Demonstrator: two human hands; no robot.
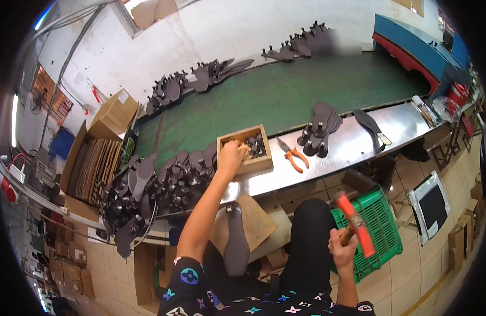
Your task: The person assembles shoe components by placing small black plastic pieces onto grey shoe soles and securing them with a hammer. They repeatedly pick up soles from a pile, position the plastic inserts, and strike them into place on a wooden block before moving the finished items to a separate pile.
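My left hand (231,157) reaches down into a small wooden box (256,166) of dark little parts (258,146). Its fingertips are partly hidden there, so I cannot see whether they grip anything. Held by its wooden handle, a hammer (357,225) with a red head is in my right hand (342,249), raised above the right side of my lap. A dark shoe sole (236,243) lies lengthwise over a tan board (263,218) in front of me, with a small shiny piece at its far end. Orange-handled pliers (294,158) rest just right of the box.
Piles of dark soles with heels (182,176) crowd the bench's left end. More soles (322,126) and a single one (368,128) lie on the metal edge (348,150). Behind runs a green belt (227,105). A green crate (380,242) stands right; a cardboard box (74,163) stands left.
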